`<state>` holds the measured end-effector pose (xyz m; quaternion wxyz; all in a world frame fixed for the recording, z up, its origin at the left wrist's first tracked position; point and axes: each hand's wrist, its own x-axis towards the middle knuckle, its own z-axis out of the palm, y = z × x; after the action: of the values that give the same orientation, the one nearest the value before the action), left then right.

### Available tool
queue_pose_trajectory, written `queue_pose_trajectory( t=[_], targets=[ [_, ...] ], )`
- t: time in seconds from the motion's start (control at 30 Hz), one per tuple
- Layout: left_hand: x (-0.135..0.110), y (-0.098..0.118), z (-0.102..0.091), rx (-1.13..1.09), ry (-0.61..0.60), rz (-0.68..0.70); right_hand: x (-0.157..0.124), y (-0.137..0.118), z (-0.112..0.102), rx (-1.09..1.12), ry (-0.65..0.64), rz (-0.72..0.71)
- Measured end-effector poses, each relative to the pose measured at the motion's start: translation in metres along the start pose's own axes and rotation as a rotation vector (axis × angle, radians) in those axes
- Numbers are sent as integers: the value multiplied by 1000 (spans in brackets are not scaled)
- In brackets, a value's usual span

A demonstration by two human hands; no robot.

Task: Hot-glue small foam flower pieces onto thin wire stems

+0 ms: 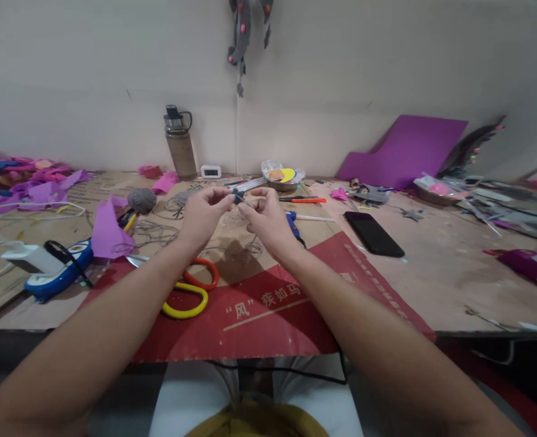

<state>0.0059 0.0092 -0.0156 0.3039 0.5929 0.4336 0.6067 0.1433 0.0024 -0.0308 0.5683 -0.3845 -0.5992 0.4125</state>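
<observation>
My left hand and my right hand meet over the middle of the table with their fingers pinched. Between the fingertips is a small dark grey-blue piece, too small to name; both hands grip it. Below my left forearm lie scissors with one yellow and one red handle, their blades partly hidden by the arm. Just right of my right hand lies a blue glue gun, half covered by the hand. Loose grey yarn is strewn left of my left hand, near a ball of grey yarn.
A red printed sheet covers the table's front edge. To the right lie a black phone and an orange cutter. On the left are a blue power strip and purple felt. A bottle stands at the wall.
</observation>
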Motion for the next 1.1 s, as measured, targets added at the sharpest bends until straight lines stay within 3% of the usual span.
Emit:
queue_pose_trajectory(
  t=[0.13,0.23,0.87,1.1],
  targets=[
    [2,-5,3,-194,-46,-144,-2,-7,-10,-262,69,-158],
    [0,-4,4,-239,-82,-178,-3,-10,-12,-323,104,-204],
    [-2,-5,5,-172,-188,-130,-3,-10,-14,-431,202,-228],
    [0,-5,2,-165,-266,-138,-3,-9,-15,-376,109,-169]
  ],
)
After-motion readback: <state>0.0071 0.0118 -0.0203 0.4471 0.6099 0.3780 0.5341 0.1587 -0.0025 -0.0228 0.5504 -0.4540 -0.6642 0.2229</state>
